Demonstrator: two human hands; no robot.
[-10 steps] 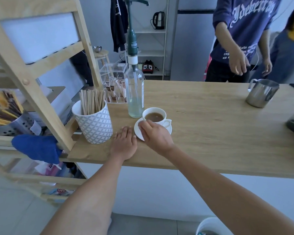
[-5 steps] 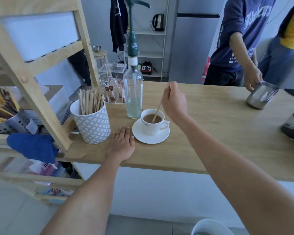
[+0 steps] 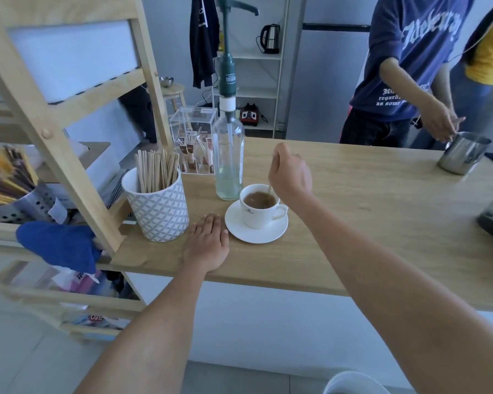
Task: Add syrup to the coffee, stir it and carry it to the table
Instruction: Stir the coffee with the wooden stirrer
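A white coffee cup [image 3: 255, 216] full of brown coffee stands on a white saucer [image 3: 254, 235] on the wooden counter [image 3: 353, 223]. My right hand [image 3: 289, 174] hovers over the cup, shut on a thin wooden stir stick [image 3: 269, 189] whose lower end dips into the coffee. My left hand [image 3: 207, 243] lies flat on the counter, fingers apart, just left of the saucer. Directly behind the cup stands a clear syrup bottle [image 3: 228, 155] with a green pump top.
A patterned pot of wooden stir sticks [image 3: 157, 206] stands left of my left hand, beside a wooden shelf frame [image 3: 69, 155]. A clear sachet box [image 3: 192, 137] sits behind. Another person's hand holds a steel milk jug [image 3: 464, 153] at far right.
My right hand left the saucer, rose with a stir stick and put it into the coffee. My left hand stayed flat. The other person reached for the steel jug.
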